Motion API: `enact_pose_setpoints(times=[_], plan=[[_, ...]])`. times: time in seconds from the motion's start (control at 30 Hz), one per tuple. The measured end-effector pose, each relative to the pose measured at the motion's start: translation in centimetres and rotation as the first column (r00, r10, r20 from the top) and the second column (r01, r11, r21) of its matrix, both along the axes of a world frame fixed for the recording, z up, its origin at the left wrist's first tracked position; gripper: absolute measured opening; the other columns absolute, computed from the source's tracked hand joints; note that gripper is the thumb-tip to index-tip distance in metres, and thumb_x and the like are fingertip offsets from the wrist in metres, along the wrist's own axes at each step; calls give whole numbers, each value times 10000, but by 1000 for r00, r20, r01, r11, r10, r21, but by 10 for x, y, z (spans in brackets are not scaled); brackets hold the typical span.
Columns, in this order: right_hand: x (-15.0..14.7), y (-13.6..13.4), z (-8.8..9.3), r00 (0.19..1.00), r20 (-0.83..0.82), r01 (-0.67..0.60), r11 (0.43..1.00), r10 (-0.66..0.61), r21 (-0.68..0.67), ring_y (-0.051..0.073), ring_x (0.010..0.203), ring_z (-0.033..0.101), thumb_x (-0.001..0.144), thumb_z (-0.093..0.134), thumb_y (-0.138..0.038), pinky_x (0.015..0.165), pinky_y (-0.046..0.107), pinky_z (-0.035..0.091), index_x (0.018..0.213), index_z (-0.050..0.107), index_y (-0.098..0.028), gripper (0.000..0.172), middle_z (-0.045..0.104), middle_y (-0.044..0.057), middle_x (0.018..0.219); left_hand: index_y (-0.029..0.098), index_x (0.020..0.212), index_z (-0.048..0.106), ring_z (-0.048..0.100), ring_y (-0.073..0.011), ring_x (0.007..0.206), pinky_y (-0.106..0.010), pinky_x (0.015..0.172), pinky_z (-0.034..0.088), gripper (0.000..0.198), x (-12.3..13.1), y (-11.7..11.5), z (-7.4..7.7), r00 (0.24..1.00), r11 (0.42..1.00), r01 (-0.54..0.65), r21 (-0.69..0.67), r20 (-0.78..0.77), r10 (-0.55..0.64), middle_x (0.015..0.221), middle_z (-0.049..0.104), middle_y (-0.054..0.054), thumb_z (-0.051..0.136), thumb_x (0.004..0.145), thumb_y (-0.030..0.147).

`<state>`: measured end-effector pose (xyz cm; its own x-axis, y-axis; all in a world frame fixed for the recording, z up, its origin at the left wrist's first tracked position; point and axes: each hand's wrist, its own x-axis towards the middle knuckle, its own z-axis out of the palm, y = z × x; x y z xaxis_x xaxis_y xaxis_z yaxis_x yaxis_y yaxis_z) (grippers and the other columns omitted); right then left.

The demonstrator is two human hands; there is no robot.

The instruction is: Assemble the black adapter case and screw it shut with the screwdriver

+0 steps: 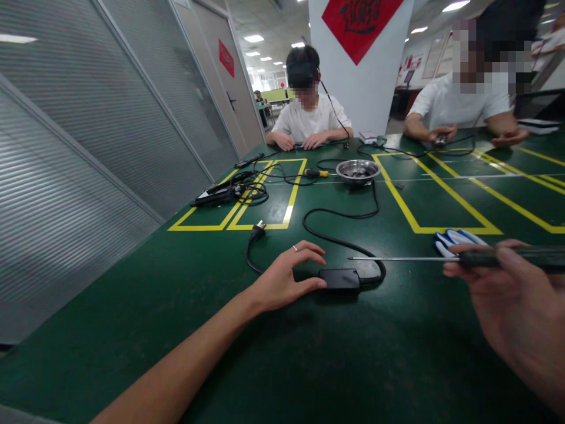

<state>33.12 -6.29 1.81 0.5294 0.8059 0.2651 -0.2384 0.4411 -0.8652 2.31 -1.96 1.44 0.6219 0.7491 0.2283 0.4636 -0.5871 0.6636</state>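
My left hand has its thumb and fingers apart in a loose curve. The thumb tip is at the left end of a small black rectangular box lying on the table; I cannot tell whether it presses on it. A black cable runs from the box's right end, and a plug on a cord lies beyond my left hand. My right hand is closed around the dark handle of a screwdriver. Its long thin shaft points left, with the tip above and just right of the box.
A metal bowl of small dark parts stands mid-table, a yellow-black screwdriver beside it. Coiled black cables lie at left. A blue-white glove is behind my right hand. Two people in white sit across the green table.
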Motion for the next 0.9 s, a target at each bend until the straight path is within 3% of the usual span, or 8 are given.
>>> enact_pose_setpoints(times=[0.1,0.17,0.27,0.37,0.53,0.77,0.9], plan=[[-2,-2,10,989,111,90,993,-99,80,207,715,675,759,611,-206,556,331,575,822,619,-207,63,672,6,706,227,1261,468,407,-273,1272,-465,1066,341,433,12,-11,-8,995,987,19,157,-98,-3,1389,429,-108,630,869,314],[-3,-5,15,959,203,162,971,-197,177,212,657,664,754,615,-210,559,372,565,827,621,-216,74,643,-14,662,242,1318,410,423,-264,1264,-457,1051,370,427,22,-18,-13,966,973,152,172,-236,-109,1412,414,-92,550,914,245],[-7,-13,17,912,309,213,955,-270,206,194,597,646,760,617,-239,570,394,556,895,621,-235,135,662,-17,715,230,1319,390,462,-260,1215,-449,1017,407,414,31,-22,-15,931,963,186,194,-348,-110,1414,406,-95,480,922,156],[-11,-20,14,896,391,167,976,-210,142,196,613,653,778,613,-262,559,391,553,980,599,-254,202,693,6,811,202,1301,394,488,-263,1155,-454,991,421,393,35,-24,-13,911,959,183,217,-403,-83,1401,405,-113,453,918,136],[-17,-27,16,869,476,103,990,-136,96,177,588,644,789,605,-268,559,360,559,1000,579,-259,212,690,-5,808,194,1311,382,485,-264,1129,-451,981,420,417,36,-25,-11,902,959,165,232,-430,-51,1384,404,-121,462,907,127],[-13,-22,32,758,647,44,997,-78,68,154,742,681,799,606,-281,772,302,564,1112,571,-235,319,710,3,841,191,1322,376,476,-265,1123,-436,988,410,448,37,-25,-13,898,958,169,234,-438,-52,1373,407,-118,493,892,148],[-12,-13,51,678,735,-36,999,22,3,183,808,692,793,601,-328,782,338,584,1178,548,-256,396,718,14,851,190,1328,373,474,-260,1117,-432,988,408,455,38,-24,-14,895,955,170,241,-444,-47,1371,407,-110,495,892,150]])
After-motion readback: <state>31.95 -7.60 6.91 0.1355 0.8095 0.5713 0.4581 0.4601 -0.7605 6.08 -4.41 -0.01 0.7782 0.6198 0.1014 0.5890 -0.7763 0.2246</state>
